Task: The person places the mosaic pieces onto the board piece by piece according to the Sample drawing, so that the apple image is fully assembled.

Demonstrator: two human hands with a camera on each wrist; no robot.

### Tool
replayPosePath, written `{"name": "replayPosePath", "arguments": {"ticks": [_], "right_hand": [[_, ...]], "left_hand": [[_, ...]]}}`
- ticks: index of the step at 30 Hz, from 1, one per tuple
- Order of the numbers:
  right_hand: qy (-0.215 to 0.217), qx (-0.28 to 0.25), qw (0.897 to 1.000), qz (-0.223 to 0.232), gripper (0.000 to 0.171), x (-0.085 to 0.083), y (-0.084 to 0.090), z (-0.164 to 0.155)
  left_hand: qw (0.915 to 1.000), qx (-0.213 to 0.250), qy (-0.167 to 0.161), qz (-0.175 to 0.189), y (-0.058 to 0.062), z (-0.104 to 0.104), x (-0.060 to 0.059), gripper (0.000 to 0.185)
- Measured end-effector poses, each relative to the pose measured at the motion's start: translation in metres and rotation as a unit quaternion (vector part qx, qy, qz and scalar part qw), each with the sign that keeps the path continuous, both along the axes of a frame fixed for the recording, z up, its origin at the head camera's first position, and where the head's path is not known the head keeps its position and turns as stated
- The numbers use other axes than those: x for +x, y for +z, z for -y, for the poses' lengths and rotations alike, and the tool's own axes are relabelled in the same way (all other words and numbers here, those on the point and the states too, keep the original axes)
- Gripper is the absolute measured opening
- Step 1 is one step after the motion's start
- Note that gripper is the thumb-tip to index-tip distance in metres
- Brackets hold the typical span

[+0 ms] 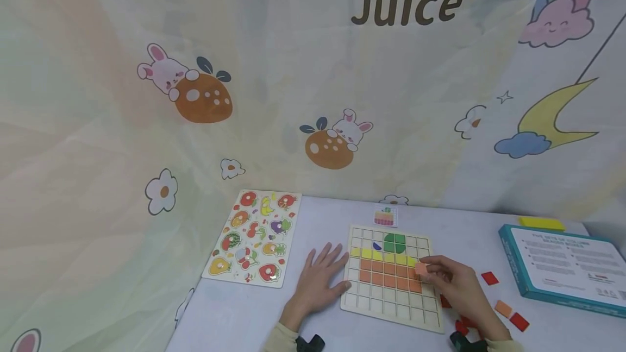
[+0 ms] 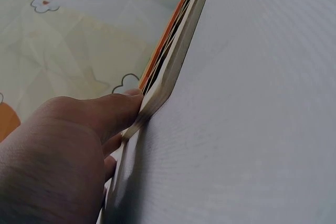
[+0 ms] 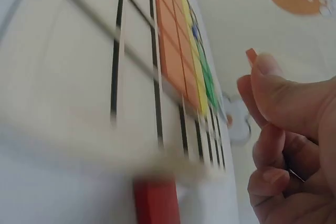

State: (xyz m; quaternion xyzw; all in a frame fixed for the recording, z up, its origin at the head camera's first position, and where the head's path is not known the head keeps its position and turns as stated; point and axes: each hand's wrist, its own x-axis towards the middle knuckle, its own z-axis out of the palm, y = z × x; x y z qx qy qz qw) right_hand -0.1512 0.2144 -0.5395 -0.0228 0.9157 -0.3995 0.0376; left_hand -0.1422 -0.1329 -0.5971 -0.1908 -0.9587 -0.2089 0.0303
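Orange tile [image 1: 421, 269] pinched in right hand [image 1: 459, 287] fingertips, above grid board [image 1: 391, 308] right edge. Left hand [image 1: 318, 278] flat, fingers relaxed, steadying board's left side. Advice: line tile w/ empty cell beside orange rows, lower flat.

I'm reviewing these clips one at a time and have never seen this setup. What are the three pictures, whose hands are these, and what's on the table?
No machine here: a person wears three cameras. The wide picture comes from the head, the other two from the wrists.

On the grey table lies a wooden grid board, partly filled with orange, yellow and green tiles. The left hand rests flat against the board's left edge; its wrist view shows that edge close up. The right hand pinches an orange tile in its fingers over the board's right side.

Also there: a fruit puzzle board, a teal box, loose red and orange tiles, and a small picture card.
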Motion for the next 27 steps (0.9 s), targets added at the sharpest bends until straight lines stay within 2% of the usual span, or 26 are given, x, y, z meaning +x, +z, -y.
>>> {"name": "replayPosePath", "arguments": {"ticks": [5,12,21,27], "right_hand": [[0.035,-0.005,0.998,-0.05,0.034,-0.012,-0.004,0.036],[0.082,-0.022,0.991,-0.099,0.027,-0.028,-0.021,0.073],[0.107,-0.046,0.991,-0.061,0.024,-0.037,-0.026,0.111],[0.097,-0.041,0.994,-0.043,0.023,-0.037,-0.027,0.123]], "left_hand": [[1.0,0.0,0.0,-0.002,-0.001,0.001,0.0,0.067],[1.0,-0.001,-0.004,-0.003,-0.002,0.002,0.0,0.067],[0.9999,-0.006,-0.006,-0.008,-0.003,0.004,-0.001,0.066],[0.9998,-0.009,-0.01,-0.018,-0.006,0.003,-0.001,0.067]]}}
